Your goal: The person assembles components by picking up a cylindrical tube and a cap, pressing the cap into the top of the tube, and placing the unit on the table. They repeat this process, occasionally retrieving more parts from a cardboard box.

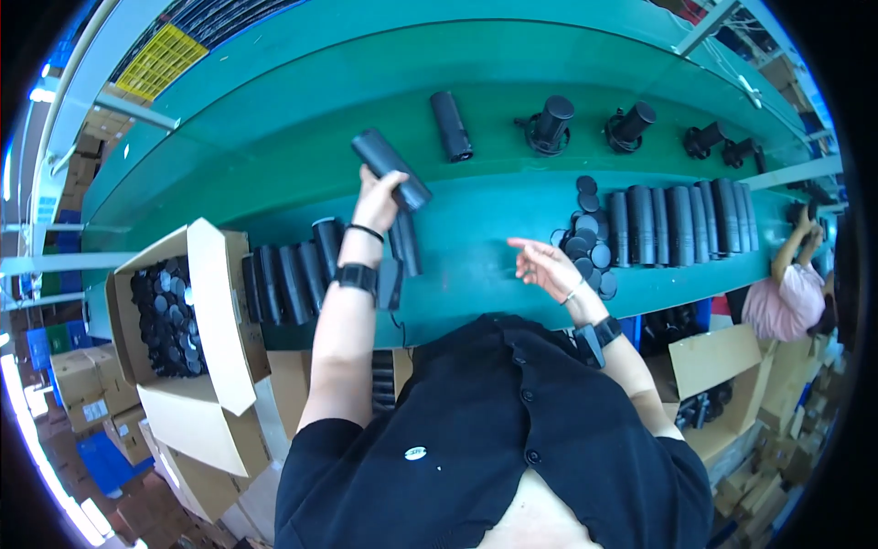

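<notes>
Near edge of teal bench (471, 242) runs against person's torso; dark green strip (320, 156) curves along far side. Stretch of bench surface lies between two hands, bounded by tube row (288, 282) at left, discs (585, 249) at right. Left hand (376, 199): fingers closed round black tube (382, 154), thumb over near half; tube slants, far end toward left, beyond fingers. Right hand (547, 270): index extended, others loosely curled, nothing held, just beside discs.
</notes>
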Demonstrator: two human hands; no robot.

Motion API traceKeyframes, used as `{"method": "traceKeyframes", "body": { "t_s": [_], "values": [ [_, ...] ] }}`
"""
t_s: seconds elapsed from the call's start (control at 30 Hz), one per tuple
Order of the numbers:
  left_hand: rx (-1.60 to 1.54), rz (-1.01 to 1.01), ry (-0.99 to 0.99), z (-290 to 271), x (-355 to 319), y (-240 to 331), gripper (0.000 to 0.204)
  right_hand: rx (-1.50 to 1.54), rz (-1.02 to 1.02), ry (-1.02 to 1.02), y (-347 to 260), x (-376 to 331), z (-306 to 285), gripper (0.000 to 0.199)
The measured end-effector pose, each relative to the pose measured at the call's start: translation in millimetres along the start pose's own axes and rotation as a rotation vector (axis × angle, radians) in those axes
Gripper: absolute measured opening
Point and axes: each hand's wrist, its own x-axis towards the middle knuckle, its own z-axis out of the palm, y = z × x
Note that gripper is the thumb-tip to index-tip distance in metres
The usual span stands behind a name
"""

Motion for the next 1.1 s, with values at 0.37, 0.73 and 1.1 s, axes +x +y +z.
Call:
{"method": "traceKeyframes", "body": {
  "t_s": [0.37,0.73,1.1],
  "values": [
    [1.311,0.116,0.485,-63,138,-24,0.106,-1.051,-0.227,0.474,-39,30,-79,0.028],
    [1.461,0.365,0.359,-3,-8,-26,0.093,-1.640,0.192,1.025,-91,96,-131,0.045],
    [0.856,0.101,-0.197,1,-77,-65,0.082,-1.822,-0.320,0.298,0,56,-39,0.063]
  ]
}}
